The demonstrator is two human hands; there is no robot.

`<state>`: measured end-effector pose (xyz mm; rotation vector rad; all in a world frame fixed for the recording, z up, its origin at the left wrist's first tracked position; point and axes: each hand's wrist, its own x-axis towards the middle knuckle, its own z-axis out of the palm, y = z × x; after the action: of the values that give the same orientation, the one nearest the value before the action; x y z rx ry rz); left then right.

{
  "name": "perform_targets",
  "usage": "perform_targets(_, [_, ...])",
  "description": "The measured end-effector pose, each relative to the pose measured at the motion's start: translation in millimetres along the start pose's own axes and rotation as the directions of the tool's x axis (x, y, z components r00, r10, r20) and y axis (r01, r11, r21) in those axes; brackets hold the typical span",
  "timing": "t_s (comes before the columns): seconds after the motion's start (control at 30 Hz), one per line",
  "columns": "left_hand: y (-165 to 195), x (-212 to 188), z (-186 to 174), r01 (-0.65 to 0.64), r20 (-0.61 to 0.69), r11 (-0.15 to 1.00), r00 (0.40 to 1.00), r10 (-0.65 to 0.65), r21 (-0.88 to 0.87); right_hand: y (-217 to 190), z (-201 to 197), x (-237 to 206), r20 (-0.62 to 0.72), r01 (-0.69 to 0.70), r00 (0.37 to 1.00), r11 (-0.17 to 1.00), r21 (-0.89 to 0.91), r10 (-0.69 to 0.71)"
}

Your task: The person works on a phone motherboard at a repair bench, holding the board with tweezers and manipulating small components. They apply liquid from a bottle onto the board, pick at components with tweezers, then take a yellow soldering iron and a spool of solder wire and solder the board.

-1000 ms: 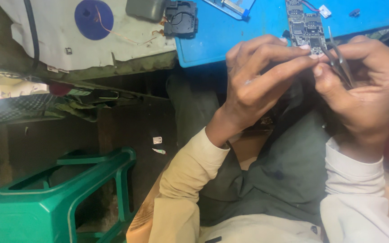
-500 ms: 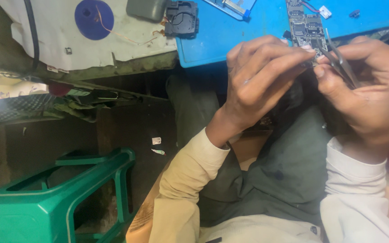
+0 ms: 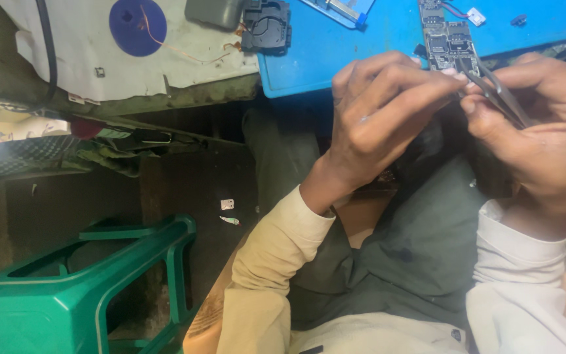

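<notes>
Left hand (image 3: pixel 378 124): fingers pressed together, tips pinching the near edge of a small circuit board (image 3: pixel 450 46). Right hand (image 3: pixel 542 134): fingers closed around metal tweezers (image 3: pixel 499 95), whose tips meet the board's near edge beside the left fingertips. Circuit board: lies at the near edge of a blue mat (image 3: pixel 375 46) on the tabletop, far right. Black component block (image 3: pixel 266 26): on the tabletop, left of the mat. White sheet with blue disc (image 3: pixel 137 26): far left. Green plastic stool (image 3: pixel 80 288): on the floor, near left.
</notes>
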<state>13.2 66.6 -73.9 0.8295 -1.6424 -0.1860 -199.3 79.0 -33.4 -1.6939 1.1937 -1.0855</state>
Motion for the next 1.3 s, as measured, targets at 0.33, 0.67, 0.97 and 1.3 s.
perform_targets(0.33, [-1.4, 1.2, -1.8, -0.065, 0.017, 0.996, 0.998, 0.064, 0.055, -6.8, -10.7, 3.6, 0.109, 0.019, 0.994, 0.998, -0.055, -0.013])
perform_targets(0.67, [0.7, 6.4, -2.9, -0.055, -0.025, 0.998, 0.998, 0.055, -0.015, 15.3, -1.9, 0.8, -0.027, 0.251, 0.964, 0.943, -0.217, -0.263])
perform_targets(0.97, [0.9, 7.5, -4.6, -0.044, -0.02, 0.998, 0.999, 0.043, -0.052, 47.8, 7.1, 3.6, -0.11, 0.341, 0.925, 0.921, -0.188, -0.365])
perform_targets(1.3, [1.4, 5.2, -0.8, -0.031, 0.013, 0.998, 0.999, 0.03, 0.058, 59.5, 4.0, 13.9, -0.033, 0.463, 0.87, 0.837, -0.291, -0.493])
